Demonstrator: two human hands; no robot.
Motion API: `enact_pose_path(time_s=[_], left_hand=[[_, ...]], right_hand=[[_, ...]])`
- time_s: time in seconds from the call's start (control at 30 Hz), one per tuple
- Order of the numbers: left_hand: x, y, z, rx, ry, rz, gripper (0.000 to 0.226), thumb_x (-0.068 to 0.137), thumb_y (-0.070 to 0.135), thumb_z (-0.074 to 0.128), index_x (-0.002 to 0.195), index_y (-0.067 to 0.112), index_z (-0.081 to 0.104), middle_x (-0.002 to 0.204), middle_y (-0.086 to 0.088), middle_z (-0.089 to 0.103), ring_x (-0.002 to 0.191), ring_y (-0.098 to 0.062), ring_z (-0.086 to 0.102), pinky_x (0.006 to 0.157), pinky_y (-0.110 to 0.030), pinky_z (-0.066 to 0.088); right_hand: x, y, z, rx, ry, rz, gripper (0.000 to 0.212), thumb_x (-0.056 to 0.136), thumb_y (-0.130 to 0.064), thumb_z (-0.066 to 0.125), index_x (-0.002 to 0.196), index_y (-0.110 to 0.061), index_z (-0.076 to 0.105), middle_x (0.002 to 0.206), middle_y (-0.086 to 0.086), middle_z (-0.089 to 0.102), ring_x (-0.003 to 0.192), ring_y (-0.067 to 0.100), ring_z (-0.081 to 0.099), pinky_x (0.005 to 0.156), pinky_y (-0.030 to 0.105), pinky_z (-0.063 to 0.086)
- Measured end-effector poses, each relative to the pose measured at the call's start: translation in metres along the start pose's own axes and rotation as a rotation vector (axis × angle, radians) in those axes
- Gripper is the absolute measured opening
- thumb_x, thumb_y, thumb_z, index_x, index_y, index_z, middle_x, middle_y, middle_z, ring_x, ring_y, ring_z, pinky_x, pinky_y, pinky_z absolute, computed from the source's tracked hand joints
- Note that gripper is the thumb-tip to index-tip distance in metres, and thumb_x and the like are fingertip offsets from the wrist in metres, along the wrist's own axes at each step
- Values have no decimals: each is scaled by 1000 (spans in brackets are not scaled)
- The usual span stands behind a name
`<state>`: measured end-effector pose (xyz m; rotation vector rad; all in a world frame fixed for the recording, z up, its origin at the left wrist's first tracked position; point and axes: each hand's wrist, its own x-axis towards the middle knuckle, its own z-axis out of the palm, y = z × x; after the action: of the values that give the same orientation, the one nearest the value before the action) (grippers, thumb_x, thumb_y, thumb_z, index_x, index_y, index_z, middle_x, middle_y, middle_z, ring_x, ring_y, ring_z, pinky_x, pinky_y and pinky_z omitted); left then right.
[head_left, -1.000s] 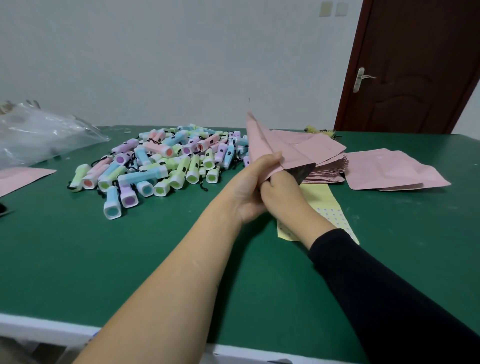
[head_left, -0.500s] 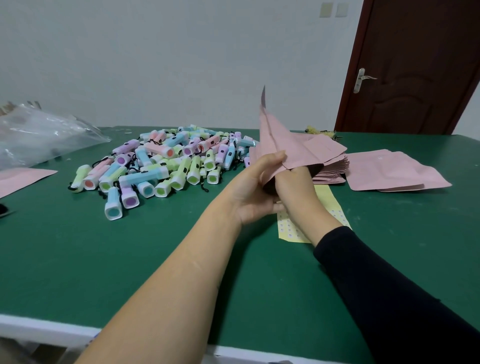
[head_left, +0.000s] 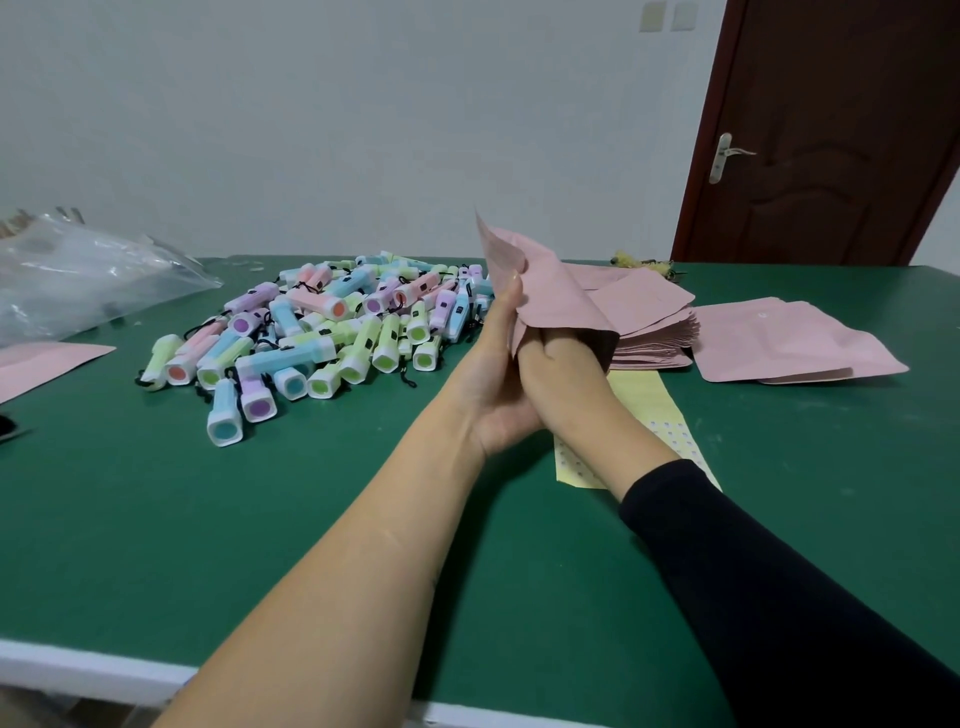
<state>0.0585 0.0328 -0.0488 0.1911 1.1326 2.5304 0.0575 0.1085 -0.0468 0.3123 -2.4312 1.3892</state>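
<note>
Green table (head_left: 249, 519), one pink pouch (head_left: 556, 291) pinched in left hand (head_left: 493, 374), right hand (head_left: 558, 371) inside it, grip unclear, one torch heap (head_left: 337, 332)

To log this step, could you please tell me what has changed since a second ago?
The right hand pushed its fingers into the pink pouch, spreading its mouth open. The left hand still grips the pouch's edge; flashlights and pouch stack unmoved.
</note>
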Motion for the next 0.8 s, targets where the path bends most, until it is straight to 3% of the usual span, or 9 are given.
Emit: enact_pose_path(time_s=[0.17, 0.27, 0.33, 0.4, 0.47, 0.57, 0.67, 0.73, 0.8], left_hand=[[0, -1, -1, -20, -35, 16, 69, 67, 68, 62, 107, 14, 75, 114, -11, 70, 109, -27, 64, 104, -43, 46], [0, -3, -2, -45, -83, 39, 76, 66, 73, 58, 114, 15, 70, 111, -11, 69, 110, -29, 60, 111, -48, 38], [-1, -4, -1, -50, -96, 55, 78, 65, 72, 58, 117, 15, 68, 112, -11, 69, 111, -30, 60, 113, -50, 36], [-1, -3, 1, -57, -82, 61, 76, 66, 69, 59, 119, 15, 67, 117, -11, 67, 117, -29, 57, 114, -48, 35], [0, -2, 2, -68, -38, 67, 67, 65, 65, 63, 108, 15, 74, 113, -9, 70, 113, -25, 62, 108, -43, 43], [3, -1, 4, -68, 57, 140, 53, 74, 61, 64, 96, 15, 79, 107, -6, 72, 99, -21, 68, 98, -37, 51], [6, 5, -2, -158, 125, 300, 46, 87, 56, 57, 94, 14, 77, 108, -10, 70, 102, -25, 63, 111, -43, 41], [5, 11, -9, -193, 157, 355, 52, 90, 58, 53, 81, 14, 79, 97, -9, 73, 91, -24, 68, 102, -40, 50], [2, 16, -14, -196, 174, 334, 61, 89, 63, 51, 79, 9, 79, 88, -10, 73, 80, -22, 72, 84, -35, 59]], right_hand=[[-4, -7, -3, -78, -25, -60, 42, 100, -22, 39, 141, -17, 46, 145, 14, 47, 133, 29, 41, 106, 31, 30], [-8, -11, -5, -41, -75, 46, 41, 102, -23, 36, 140, -14, 47, 139, 17, 50, 127, 30, 45, 98, 29, 34], [-11, -11, -7, -25, -141, 78, 39, 103, -22, 33, 134, -6, 52, 132, 20, 54, 125, 35, 47, 101, 34, 35], [-10, -10, -9, -15, -113, 24, 36, 100, -19, 40, 132, -12, 55, 133, 15, 55, 125, 30, 48, 94, 24, 34], [-7, -10, -11, 31, -90, -10, 37, 97, -15, 45, 133, -18, 55, 136, 10, 55, 128, 26, 46, 95, 20, 32], [-7, -8, -9, -5, -143, -60, 30, 93, -10, 45, 118, -14, 60, 124, 15, 62, 119, 35, 52, 104, 39, 41], [-9, -6, -6, -72, -225, -206, 18, 92, -8, 42, 93, -20, 55, 102, 9, 65, 106, 41, 52, 101, 46, 40], [-12, -7, -6, -80, -277, -316, 29, 91, -5, 43, 102, -25, 60, 95, -4, 64, 105, 38, 52, 99, 39, 41], [-14, -8, -8, -78, -201, -386, 42, 87, -2, 44, 114, -22, 69, 97, -7, 71, 101, 32, 59, 95, 37, 46]])
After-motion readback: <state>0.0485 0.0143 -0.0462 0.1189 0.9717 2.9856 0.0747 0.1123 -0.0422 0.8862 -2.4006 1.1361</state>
